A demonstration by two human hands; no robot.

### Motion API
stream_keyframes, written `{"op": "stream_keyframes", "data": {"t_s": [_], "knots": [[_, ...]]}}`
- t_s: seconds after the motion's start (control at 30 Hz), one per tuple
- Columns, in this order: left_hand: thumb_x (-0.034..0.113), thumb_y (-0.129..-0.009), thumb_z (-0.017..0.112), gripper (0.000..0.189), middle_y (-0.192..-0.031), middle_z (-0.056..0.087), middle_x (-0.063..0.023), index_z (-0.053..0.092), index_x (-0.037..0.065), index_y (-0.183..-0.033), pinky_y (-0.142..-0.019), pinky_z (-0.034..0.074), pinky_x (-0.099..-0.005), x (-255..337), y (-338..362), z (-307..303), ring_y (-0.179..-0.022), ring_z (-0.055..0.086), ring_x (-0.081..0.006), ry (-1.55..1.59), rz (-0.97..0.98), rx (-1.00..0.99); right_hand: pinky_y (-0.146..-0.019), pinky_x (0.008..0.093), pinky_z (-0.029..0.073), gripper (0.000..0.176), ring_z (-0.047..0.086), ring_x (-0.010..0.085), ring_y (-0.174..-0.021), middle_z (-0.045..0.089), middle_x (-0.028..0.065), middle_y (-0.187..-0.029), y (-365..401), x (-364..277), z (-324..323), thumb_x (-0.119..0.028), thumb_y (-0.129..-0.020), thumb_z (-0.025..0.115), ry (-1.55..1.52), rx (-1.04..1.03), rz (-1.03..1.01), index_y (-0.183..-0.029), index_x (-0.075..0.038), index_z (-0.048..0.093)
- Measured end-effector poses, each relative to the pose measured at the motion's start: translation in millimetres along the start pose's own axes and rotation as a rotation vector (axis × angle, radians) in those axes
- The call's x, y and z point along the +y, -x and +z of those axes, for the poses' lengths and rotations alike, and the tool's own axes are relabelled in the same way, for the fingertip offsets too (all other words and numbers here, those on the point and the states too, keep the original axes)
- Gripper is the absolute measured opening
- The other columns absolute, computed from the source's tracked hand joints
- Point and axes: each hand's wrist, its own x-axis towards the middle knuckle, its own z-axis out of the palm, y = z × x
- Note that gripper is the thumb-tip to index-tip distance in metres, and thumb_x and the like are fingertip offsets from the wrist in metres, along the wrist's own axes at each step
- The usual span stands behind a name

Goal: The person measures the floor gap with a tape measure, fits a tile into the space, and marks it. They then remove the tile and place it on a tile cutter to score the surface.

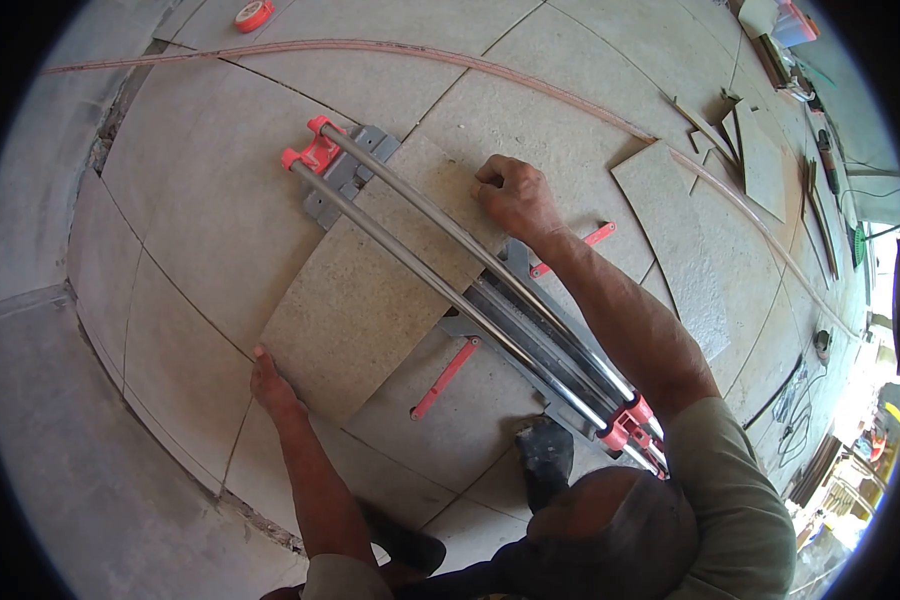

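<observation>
A large beige tile (370, 290) lies across the bed of a manual tile cutter (470, 290), under its two steel rails. My left hand (270, 385) holds the tile's near left corner, fingers curled against the edge. My right hand (515, 195) is closed like a fist on the tile's far edge, just beyond the rails. The cutter's red end blocks sit at the far end (315, 150) and at the near end (632, 425) by my right shoulder.
The floor is laid with big grey tiles. Cut tile pieces (675, 225) and strips lie to the right, with cables (800, 395) beyond. A red tape roll (254, 14) sits at the top. My dark shoes (545, 455) are beside the cutter.
</observation>
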Motion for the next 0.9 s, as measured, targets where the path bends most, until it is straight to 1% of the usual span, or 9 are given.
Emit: {"op": "stream_keyframes", "data": {"t_s": [0.13, 0.17, 0.2, 0.23, 0.47, 0.53, 0.63, 0.77, 0.9], "knots": [[0.050, -0.091, 0.052, 0.064, -0.112, 0.059, -0.0178, 0.056, -0.009, -0.115, -0.091, 0.043, -0.0377, 4, 3, 2, -0.100, 0.057, -0.0280, 0.025, -0.001, 0.000, -0.078, 0.0347, 0.050, 0.025, 0.064, 0.0246, -0.087, 0.067, 0.0158, -0.091, -1, -4, -2, -0.017, -0.077, 0.065, -0.015, -0.001, -0.017, -0.095, 0.000, 0.066], [0.050, -0.091, 0.052, 0.064, -0.112, 0.059, -0.0178, 0.056, -0.009, -0.115, -0.091, 0.043, -0.0377, 5, 2, -1, -0.100, 0.057, -0.0280, 0.025, 0.003, 0.009, -0.080, 0.0363, 0.049, 0.024, 0.064, 0.0284, -0.089, 0.067, 0.0178, -0.091, 0, -6, -4, -0.016, -0.076, 0.063, -0.034, -0.018, 0.007, -0.094, 0.000, 0.066], [0.050, -0.090, 0.053, 0.067, -0.119, 0.056, -0.0194, 0.052, -0.010, -0.121, -0.095, 0.040, -0.0383, 3, 0, -2, -0.107, 0.055, -0.0296, 0.025, -0.016, -0.020, -0.081, 0.0380, 0.049, 0.023, 0.064, 0.0321, -0.090, 0.066, 0.0198, -0.092, 0, -8, -5, -0.015, -0.076, 0.061, -0.052, -0.034, 0.032, -0.092, 0.000, 0.066], [0.049, -0.089, 0.055, 0.071, -0.125, 0.053, -0.0210, 0.047, -0.011, -0.126, -0.099, 0.037, -0.0388, 3, -1, -4, -0.114, 0.052, -0.0312, 0.025, -0.036, -0.053, -0.081, 0.0380, 0.049, 0.023, 0.064, 0.0321, -0.090, 0.066, 0.0198, -0.092, 0, -8, -5, -0.015, -0.076, 0.061, -0.056, -0.035, 0.027, -0.092, 0.000, 0.066], [0.050, -0.089, 0.055, 0.073, -0.125, 0.053, -0.0213, 0.047, -0.012, -0.127, -0.099, 0.037, -0.0396, 7, 4, -1, -0.113, 0.052, -0.0316, 0.032, -0.047, -0.030, -0.082, 0.0378, 0.049, 0.025, 0.064, 0.0308, -0.092, 0.066, 0.0188, -0.093, -2, -3, -4, -0.018, -0.077, 0.063, -0.041, -0.052, 0.045, -0.095, -0.001, 0.066], [0.053, -0.089, 0.054, 0.068, -0.113, 0.059, -0.0190, 0.055, -0.009, -0.116, -0.091, 0.043, -0.0390, 1, 1, 0, -0.101, 0.058, -0.0296, -0.005, 0.012, 0.005, -0.082, 0.0378, 0.048, 0.025, 0.063, 0.0309, -0.093, 0.066, 0.0186, -0.094, -2, -5, -5, -0.019, -0.077, 0.063, -0.030, -0.051, 0.037, -0.095, -0.001, 0.066], [0.053, -0.089, 0.054, 0.069, -0.114, 0.059, -0.0191, 0.055, -0.010, -0.117, -0.091, 0.043, -0.0392, -4, -3, -2, -0.102, 0.057, -0.0299, -0.010, 0.031, 0.006, -0.083, 0.0378, 0.048, 0.029, 0.063, 0.0311, -0.094, 0.066, 0.0186, -0.096, 3, -4, -9, -0.021, -0.078, 0.064, 0.000, -0.069, 0.025, -0.098, 0.000, 0.065], [0.052, -0.089, 0.054, 0.068, -0.114, 0.059, -0.0189, 0.055, -0.010, -0.117, -0.092, 0.043, -0.0392, -3, -1, 0, -0.102, 0.057, -0.0296, -0.003, -0.010, 0.028, -0.081, 0.0379, 0.049, 0.032, 0.063, 0.0314, -0.093, 0.064, 0.0194, -0.100, 34, 6, -32, -0.022, -0.081, 0.062, 0.060, 0.020, -0.052, -0.104, 0.001, 0.062], [0.050, -0.090, 0.054, 0.067, -0.115, 0.059, -0.0190, 0.054, -0.010, -0.119, -0.092, 0.043, -0.0395, -3, -2, -2, -0.103, 0.057, -0.0298, 0.045, 0.008, -0.016, -0.077, 0.0351, 0.050, 0.030, 0.062, 0.0268, -0.088, 0.062, 0.0171, -0.097, 116, 19, -95, -0.020, -0.084, 0.061, 0.056, 0.098, -0.032, -0.105, 0.002, 0.061]]}}
